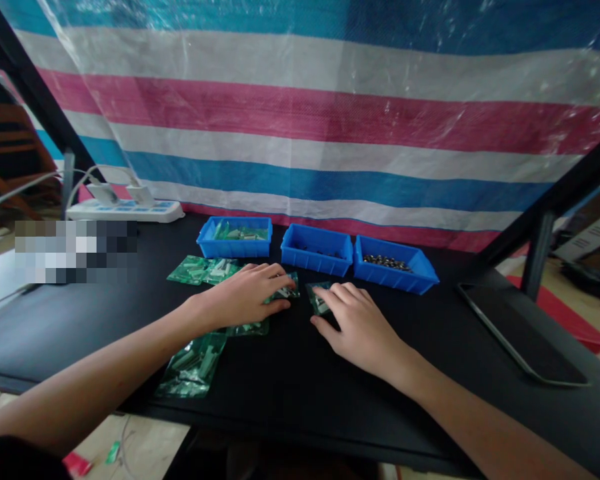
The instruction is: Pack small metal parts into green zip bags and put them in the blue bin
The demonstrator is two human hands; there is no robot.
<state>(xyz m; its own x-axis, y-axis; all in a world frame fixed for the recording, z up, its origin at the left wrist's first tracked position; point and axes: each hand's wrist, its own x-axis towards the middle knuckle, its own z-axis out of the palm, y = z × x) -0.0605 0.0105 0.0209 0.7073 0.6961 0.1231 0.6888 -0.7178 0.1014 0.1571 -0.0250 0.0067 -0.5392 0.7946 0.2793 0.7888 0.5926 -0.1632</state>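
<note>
- Left hand (250, 292) half-curled at small green plastic packet (290, 287), grip unclear.
- Right hand (357, 323) loosely open, touching second green plastic packet (321, 305).
- Both packets toward black tabletop's (290, 393) far edge.

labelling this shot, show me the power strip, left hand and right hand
Power strip (125, 213): head view, white casing
Left hand (244, 293): head view, its back
Right hand (359, 324): head view, its back

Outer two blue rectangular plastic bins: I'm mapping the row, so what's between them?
The head view shows a third blue rectangular plastic bin between them.
</note>
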